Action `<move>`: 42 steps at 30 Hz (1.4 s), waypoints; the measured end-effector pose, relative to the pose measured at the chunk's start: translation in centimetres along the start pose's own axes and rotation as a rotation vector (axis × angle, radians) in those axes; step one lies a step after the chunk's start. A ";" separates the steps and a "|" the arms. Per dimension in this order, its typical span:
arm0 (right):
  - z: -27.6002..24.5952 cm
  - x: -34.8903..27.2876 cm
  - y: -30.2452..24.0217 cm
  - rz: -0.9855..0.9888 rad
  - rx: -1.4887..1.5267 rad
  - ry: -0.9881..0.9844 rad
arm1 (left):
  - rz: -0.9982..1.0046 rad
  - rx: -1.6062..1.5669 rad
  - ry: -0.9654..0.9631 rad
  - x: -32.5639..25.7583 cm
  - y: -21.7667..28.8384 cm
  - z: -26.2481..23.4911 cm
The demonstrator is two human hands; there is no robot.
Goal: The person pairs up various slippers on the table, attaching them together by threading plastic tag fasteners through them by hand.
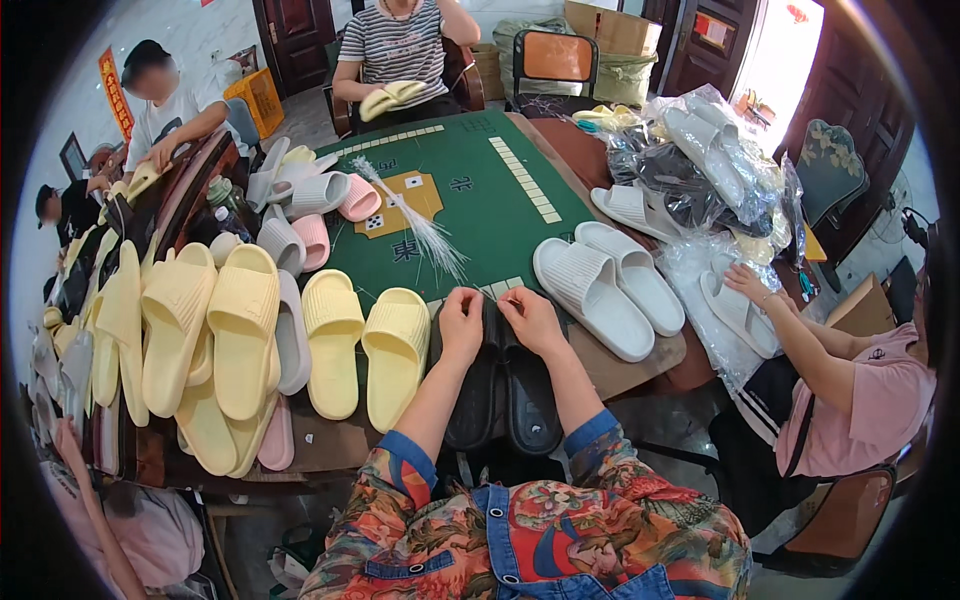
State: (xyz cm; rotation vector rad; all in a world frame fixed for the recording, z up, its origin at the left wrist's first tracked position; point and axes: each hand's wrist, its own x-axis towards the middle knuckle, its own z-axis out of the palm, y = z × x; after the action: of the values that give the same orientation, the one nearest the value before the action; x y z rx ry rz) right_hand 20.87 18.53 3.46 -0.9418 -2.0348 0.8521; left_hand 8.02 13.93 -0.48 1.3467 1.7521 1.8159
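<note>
Head view: left hand [461, 318] and right hand [530, 316] both sit on the far ends of a pair of black slippers [500, 385], fingers curled in and pinched narrow at the top edge; something thin seems pinched between the fingertips, too small to tell what. Slippers are matte black, rubbery-looking, ribbed straps, lying side by side and touching, long axis running from the person's lap away toward the table [480, 190], far ends on the table edge, near ends hanging toward the body. Forearms come up from floral patterned sleeves with blue cuffs. Just left of the left hand, a pair of pale yellow slippers [365, 350], smooth foam with ridged straps, same lengthwise direction. Further left, a heaped row of more yellow slippers [200, 340] mixed with grey and pink ones. Right of the right hand, a pair of white slippers [610, 285], ribbed, angled diagonally. Ahead of the hands, a bundle of thin white plastic strands [425, 225] on the green felt tabletop, fanned toward the hands. Far right, clear plastic bags [700, 160] of white slippers; a person in a pink shirt [860, 400] handles one bag.
</note>
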 end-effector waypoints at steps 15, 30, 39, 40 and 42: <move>0.4 -0.1 0.4 -0.043 0.026 0.054 | 0.043 0.076 -0.010 -0.4 1.0 -0.1; 0.0 -0.1 -0.1 -0.031 0.009 0.023 | -0.134 -0.166 -0.023 -0.1 -0.6 0.1; -0.1 -0.2 -0.4 -0.013 0.016 -0.006 | -0.184 -0.215 0.007 -0.2 -0.7 0.0; -0.1 -0.2 -0.5 -0.006 0.002 -0.009 | -0.182 -0.214 0.032 -0.2 -0.6 0.0; -0.1 -0.2 -0.6 0.002 0.002 -0.009 | -0.172 -0.225 0.046 -0.2 -0.6 0.1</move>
State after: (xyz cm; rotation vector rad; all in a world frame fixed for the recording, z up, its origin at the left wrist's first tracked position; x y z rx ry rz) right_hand 20.86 18.09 3.95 -0.9408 -2.0406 0.8601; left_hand 8.03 13.95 -1.10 1.0428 1.5756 1.8943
